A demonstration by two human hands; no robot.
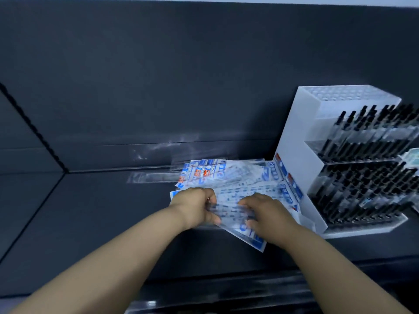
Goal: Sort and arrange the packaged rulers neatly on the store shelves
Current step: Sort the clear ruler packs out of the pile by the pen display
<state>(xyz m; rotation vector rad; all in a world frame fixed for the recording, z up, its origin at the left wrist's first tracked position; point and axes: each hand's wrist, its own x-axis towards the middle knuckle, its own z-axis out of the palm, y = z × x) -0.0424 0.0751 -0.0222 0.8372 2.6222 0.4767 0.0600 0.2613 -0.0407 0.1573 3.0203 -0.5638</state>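
A fanned pile of packaged rulers point(235, 177), clear sleeves with blue, white and red labels, lies on the dark shelf point(90, 211) near its middle. My left hand point(195, 206) grips the pile's left side, fingers curled around the packs. My right hand point(267, 215) holds the right part of the same pile, fingers pressed on top, and one pack sticks out toward me below it. A few clear packs point(154, 176) lie flat behind and to the left of the pile. The packs between my hands are blurred.
A white tiered display stand point(294, 141) filled with several black pens point(367, 168) stands directly right of the pile, touching some packs. The shelf's dark back wall point(181, 75) rises behind. The shelf's front lip point(226, 291) runs below my arms.
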